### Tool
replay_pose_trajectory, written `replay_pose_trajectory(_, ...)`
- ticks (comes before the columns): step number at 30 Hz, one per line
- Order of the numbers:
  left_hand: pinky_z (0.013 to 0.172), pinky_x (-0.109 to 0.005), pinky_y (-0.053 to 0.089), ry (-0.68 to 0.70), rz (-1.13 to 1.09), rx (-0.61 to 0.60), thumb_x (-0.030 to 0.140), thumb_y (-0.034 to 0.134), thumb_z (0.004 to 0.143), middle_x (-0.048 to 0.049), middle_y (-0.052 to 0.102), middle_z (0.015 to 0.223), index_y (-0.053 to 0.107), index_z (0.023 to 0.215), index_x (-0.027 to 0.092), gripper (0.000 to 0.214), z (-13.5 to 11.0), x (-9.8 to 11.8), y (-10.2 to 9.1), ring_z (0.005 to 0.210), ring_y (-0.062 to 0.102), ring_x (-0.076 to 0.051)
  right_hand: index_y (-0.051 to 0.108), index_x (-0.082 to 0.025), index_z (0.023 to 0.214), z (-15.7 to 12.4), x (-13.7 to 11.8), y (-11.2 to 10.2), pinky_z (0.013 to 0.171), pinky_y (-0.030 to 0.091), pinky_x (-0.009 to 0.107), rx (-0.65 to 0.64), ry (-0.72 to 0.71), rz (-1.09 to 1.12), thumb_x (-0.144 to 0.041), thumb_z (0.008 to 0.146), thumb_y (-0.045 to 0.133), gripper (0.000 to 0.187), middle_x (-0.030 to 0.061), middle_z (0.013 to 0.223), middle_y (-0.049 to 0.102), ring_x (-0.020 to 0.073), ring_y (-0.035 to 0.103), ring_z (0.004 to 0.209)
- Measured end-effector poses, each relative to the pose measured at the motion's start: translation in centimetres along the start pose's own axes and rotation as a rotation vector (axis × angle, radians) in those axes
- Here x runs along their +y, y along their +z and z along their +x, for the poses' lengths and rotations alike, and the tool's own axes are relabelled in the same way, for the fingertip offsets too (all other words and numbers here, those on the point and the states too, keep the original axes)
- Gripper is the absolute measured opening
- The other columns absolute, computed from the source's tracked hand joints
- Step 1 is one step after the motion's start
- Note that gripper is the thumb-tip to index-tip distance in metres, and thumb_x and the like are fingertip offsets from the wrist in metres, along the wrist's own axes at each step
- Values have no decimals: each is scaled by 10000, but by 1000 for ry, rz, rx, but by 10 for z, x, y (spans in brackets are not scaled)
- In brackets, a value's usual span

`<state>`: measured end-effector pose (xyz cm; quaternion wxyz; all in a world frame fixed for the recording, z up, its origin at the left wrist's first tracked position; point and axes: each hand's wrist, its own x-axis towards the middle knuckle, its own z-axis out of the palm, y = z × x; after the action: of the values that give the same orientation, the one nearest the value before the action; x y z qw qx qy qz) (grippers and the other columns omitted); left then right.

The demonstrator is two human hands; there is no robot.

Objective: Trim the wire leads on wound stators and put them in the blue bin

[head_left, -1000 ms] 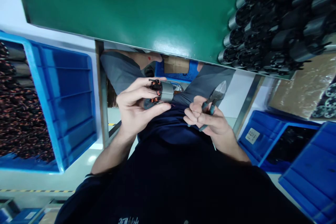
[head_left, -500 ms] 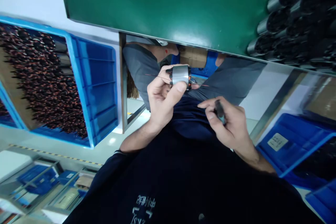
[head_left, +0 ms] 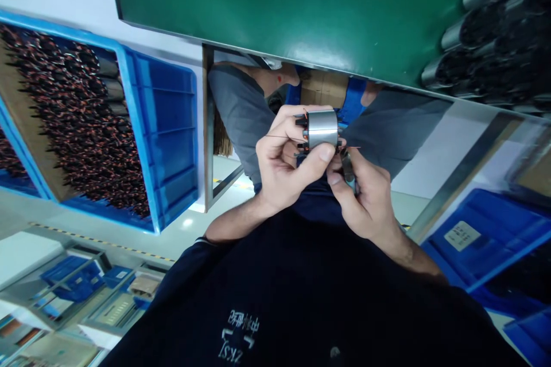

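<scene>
My left hand is closed around a motor stator, a silver steel ring with black plastic ends and copper windings. Thin copper wires stick out from both of its ends. Close by on the right, my right hand is closed on a small dark tool with a greenish part, which looks like a pair of wire snips. The tool's tip is at the stator's right end, beside the wire there; whether it touches the wire I cannot tell.
The green worktop lies ahead, with several stacked stators at its right. To the left, a blue crate holds many wound stators. Another blue bin stands at the right. A cardboard box sits below the worktop.
My right hand has moved up and left, bringing the tool to the stator's right end. The stator, in my left hand, has shifted slightly right in view.
</scene>
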<state>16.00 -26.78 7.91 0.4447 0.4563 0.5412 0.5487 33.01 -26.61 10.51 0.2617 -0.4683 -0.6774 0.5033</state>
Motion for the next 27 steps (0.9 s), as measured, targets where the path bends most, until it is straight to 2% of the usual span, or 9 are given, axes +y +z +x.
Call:
replay_pose_trajectory(5, 1091, -575, 581, 20, 75, -36, 613, 604, 1059, -45, 679, 1332, 585, 934, 236, 398, -1, 2, 0, 1363, 646, -314, 607, -204, 1020, 0, 2, 3, 763, 541, 266, 13, 4, -11, -216, 958, 606, 63, -7, 882, 675, 101, 636, 788)
replay_pose_trajectory(9, 1076, -556, 588, -10, 26, -43, 614, 635, 1044, -35, 678, 1307, 571, 892, 222, 424, 1, 4, 1, 1359, 648, -310, 605, -198, 969, 0, 3, 5, 703, 516, 246, 50, -28, -31, -185, 940, 606, 31, -28, 822, 664, 73, 590, 694)
replay_pose_trajectory(13, 1081, -565, 572, -35, 12, -38, 618, 656, 1029, -36, 691, 1277, 555, 859, 215, 449, 2, 5, 1, 1356, 649, -311, 612, -201, 901, -1, 5, 6, 670, 495, 232, 62, -15, -20, -149, 927, 582, 66, -46, 796, 674, 52, 567, 651)
replay_pose_trajectory(16, 1059, -528, 577, -76, -31, -15, 627, 684, 1009, -41, 689, 1262, 555, 855, 211, 462, 3, 0, 2, 1328, 662, -293, 586, -201, 795, 1, 9, 6, 665, 486, 225, 15, 29, 28, -152, 935, 557, 151, -60, 719, 634, 41, 565, 631)
replay_pose_trajectory(18, 1048, -482, 584, -102, -74, 32, 631, 718, 985, -39, 687, 1199, 553, 856, 210, 470, 4, -7, 2, 1284, 678, -262, 636, -205, 828, 3, 13, 7, 672, 485, 233, -45, 75, 66, -169, 943, 547, 150, -64, 687, 615, 45, 563, 620)
replay_pose_trajectory(20, 1037, -427, 594, -139, -110, 108, 637, 750, 960, -27, 673, 1106, 541, 857, 212, 485, 4, -12, -5, 1212, 693, -219, 717, -219, 962, 5, 18, 8, 689, 482, 249, -90, 137, 84, -191, 952, 550, 170, -65, 684, 608, 55, 566, 625)
replay_pose_trajectory(23, 1012, -380, 611, -206, -81, 207, 665, 741, 956, -10, 642, 1052, 534, 902, 220, 494, 4, -15, -39, 1105, 705, -173, 760, -274, 1109, 3, 28, 7, 695, 459, 276, -97, 251, 60, -245, 975, 558, 245, -62, 673, 575, 67, 545, 616)
replay_pose_trajectory(25, 1003, -385, 615, -182, 14, 267, 693, 726, 953, -8, 638, 1073, 533, 947, 232, 499, 5, -9, -84, 1076, 707, -171, 768, -310, 1113, 0, 41, 4, 682, 441, 303, -87, 306, 38, -294, 974, 566, 245, -52, 686, 571, 79, 521, 602)
replay_pose_trajectory(27, 1021, -404, 601, -113, 170, 308, 703, 696, 966, -19, 643, 1126, 528, 985, 246, 487, 9, 4, -142, 1110, 693, -183, 777, -336, 1065, -4, 57, 0, 709, 459, 331, -94, 320, -12, -299, 943, 567, 246, -31, 733, 623, 104, 579, 651)
